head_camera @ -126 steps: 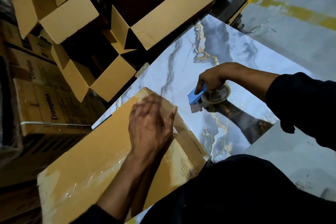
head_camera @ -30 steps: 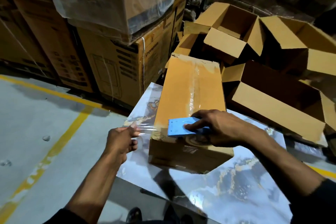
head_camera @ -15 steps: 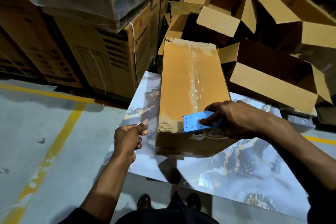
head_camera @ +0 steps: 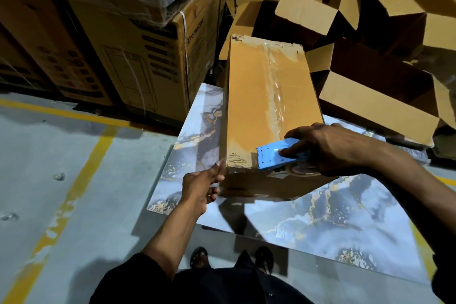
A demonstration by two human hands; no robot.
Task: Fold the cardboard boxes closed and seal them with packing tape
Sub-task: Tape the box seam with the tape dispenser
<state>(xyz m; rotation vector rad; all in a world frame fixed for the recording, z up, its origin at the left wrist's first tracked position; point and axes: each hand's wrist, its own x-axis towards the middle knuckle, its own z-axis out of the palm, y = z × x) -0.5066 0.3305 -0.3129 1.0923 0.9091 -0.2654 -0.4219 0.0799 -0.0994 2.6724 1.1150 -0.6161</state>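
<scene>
Box position: I am looking at the closed cardboard box (head_camera: 261, 106) lying on the marble-patterned counter (head_camera: 345, 224), its long axis running straight away from me
Seam: a strip of clear tape (head_camera: 275, 86) is running down the middle of the top, from the far edge toward the near end
Right hand: my right hand (head_camera: 330, 148) is gripping the blue tape dispenser (head_camera: 278, 153), pressing it onto the box top at the near end, right of the seam's end
Left hand: my left hand (head_camera: 201, 189) is sitting at the near left corner of the box, fingers loosely extended toward the corner; I cannot tell whether it is pinching a tape end or only touching cardboard
Key relation: the dispenser is lying crosswise to the long axis, blade side facing left toward my left hand, so I judge the coming move is turning on a short strip across this near edge, the left hand being nearer that corner
Surroundings: open boxes (head_camera: 370, 96) are crowding the right and far side, printed cartons (head_camera: 138, 57) stacked to the left
Obstructions: nothing is lying between the two hands along the near edge
</scene>
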